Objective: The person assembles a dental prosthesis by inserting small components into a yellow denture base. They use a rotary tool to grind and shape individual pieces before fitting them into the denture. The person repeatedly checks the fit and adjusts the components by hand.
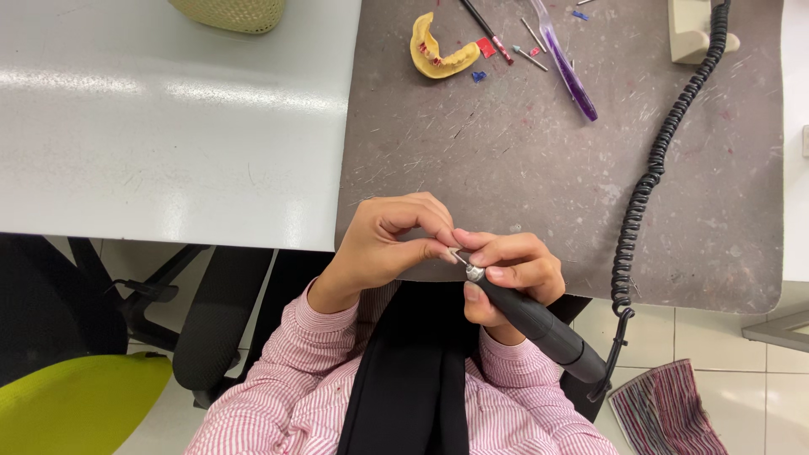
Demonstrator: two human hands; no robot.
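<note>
Right hand (506, 274) grips a black rotary tool (539, 324); left hand (392, 244) pinches its tip over the counter (522, 160) edge.

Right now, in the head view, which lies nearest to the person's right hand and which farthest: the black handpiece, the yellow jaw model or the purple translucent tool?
1. Black handpiece: gripped in the right hand itself.
2. Purple translucent tool: up the grey mat, slightly right.
3. Yellow jaw model: near the mat's top edge, to the left. It is only a little farther than the purple tool.

mat (522, 160): matt grey, scratched | handpiece (539, 324): matt black, metal tip | table (168, 126): smooth glossy grey | cord (649, 177): coiled black plastic
</note>
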